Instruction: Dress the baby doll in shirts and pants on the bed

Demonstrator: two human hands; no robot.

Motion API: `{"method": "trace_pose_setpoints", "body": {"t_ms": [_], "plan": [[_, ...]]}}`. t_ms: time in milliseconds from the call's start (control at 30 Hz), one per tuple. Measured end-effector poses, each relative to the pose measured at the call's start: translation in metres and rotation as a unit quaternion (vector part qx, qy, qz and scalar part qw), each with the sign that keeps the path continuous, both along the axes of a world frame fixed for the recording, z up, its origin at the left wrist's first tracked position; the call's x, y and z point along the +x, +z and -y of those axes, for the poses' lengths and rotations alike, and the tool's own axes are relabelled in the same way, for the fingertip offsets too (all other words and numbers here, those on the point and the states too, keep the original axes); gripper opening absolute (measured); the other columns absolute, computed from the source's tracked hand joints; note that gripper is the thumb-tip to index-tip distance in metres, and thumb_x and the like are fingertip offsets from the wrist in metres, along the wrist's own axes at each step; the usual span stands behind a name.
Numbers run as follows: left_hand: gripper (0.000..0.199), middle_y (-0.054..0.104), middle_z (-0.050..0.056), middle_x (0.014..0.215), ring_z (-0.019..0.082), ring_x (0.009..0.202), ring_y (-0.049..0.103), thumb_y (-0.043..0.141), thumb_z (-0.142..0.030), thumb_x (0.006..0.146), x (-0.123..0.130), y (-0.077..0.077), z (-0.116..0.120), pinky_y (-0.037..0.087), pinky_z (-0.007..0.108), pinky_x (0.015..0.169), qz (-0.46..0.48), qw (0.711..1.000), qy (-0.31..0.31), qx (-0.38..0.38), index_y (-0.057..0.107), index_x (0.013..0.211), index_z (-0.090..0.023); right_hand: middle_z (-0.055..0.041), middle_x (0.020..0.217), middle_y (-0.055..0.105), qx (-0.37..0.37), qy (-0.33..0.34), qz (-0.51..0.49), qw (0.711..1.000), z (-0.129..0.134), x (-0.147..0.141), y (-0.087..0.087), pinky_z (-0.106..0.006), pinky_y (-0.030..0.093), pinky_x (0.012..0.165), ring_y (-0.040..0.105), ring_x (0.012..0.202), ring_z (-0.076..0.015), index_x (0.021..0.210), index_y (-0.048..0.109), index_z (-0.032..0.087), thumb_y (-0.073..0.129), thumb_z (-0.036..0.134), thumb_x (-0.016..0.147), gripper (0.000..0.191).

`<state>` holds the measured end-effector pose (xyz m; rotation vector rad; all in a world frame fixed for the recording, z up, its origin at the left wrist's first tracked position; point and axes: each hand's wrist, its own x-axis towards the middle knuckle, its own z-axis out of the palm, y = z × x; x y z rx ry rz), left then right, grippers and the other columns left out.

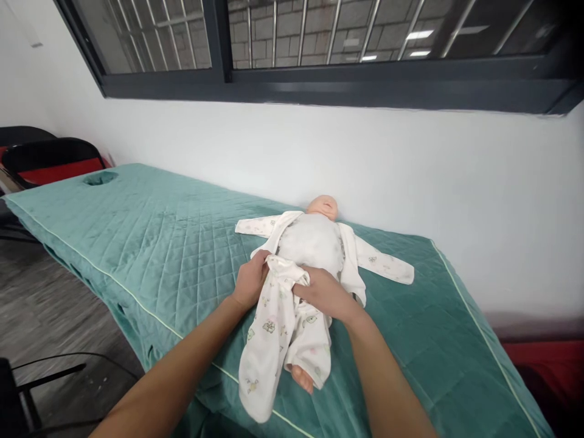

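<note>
A baby doll (323,207) lies on its back on a quilted green bed cover, its head toward the wall. Its white printed top (383,261) is spread open, sleeves out to both sides, baring a white padded torso (311,242). White printed baby pants (269,340) are around its legs; one foot (302,378) pokes out of a leg opening, while the other pant leg hides its foot. My left hand (252,278) pinches the waistband at one side. My right hand (326,293) grips the waistband at the other side, its fingertips partly hidden in the fabric.
The green-covered bed (182,231) runs along a white wall and has a face hole (100,177) at its far left end. Above is a dark-framed window (319,85) with bars. Black and red chairs (55,161) stand at the left; a black stand and cable are at lower left.
</note>
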<state>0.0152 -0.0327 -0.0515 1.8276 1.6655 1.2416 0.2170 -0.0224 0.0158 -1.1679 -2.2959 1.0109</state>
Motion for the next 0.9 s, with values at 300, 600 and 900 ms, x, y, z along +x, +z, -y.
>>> {"method": "trace_pose_setpoints", "body": {"t_ms": [300,600,900], "plan": [[0.026,0.065,0.005,0.097,0.021,0.089,0.061,0.042,-0.041,0.096,0.007,-0.002,0.048,0.046,0.034,0.081,0.043,0.997,0.065,-0.025,0.058,0.101,-0.020,-0.0008,0.089,0.071,0.009,0.001,-0.031,0.999,-0.002,0.003,-0.008,-0.028,0.045,0.070,0.065,0.083,-0.0207,0.088,0.066,0.021,0.054,0.031,0.084,0.016],[0.050,0.064,0.008,0.128,0.026,0.120,0.056,0.049,-0.056,0.092,0.022,0.017,0.130,0.041,0.037,0.103,0.279,0.939,0.018,-0.201,0.059,0.127,-0.022,-0.0007,0.092,0.072,-0.016,0.013,-0.063,0.998,-0.004,0.003,-0.009,-0.029,0.048,0.078,0.065,0.090,-0.0222,0.095,0.069,0.020,0.056,0.030,0.083,0.020],[0.063,0.072,0.010,0.101,0.029,0.095,0.067,0.051,-0.068,0.086,0.058,0.049,0.144,0.052,0.040,0.082,0.616,0.742,-0.054,-0.259,0.062,0.125,-0.020,-0.0020,0.104,0.074,-0.057,0.030,-0.130,0.989,0.001,0.009,-0.005,-0.032,0.049,0.085,0.065,0.101,-0.0247,0.111,0.070,0.020,0.058,0.034,0.085,0.031]]}}
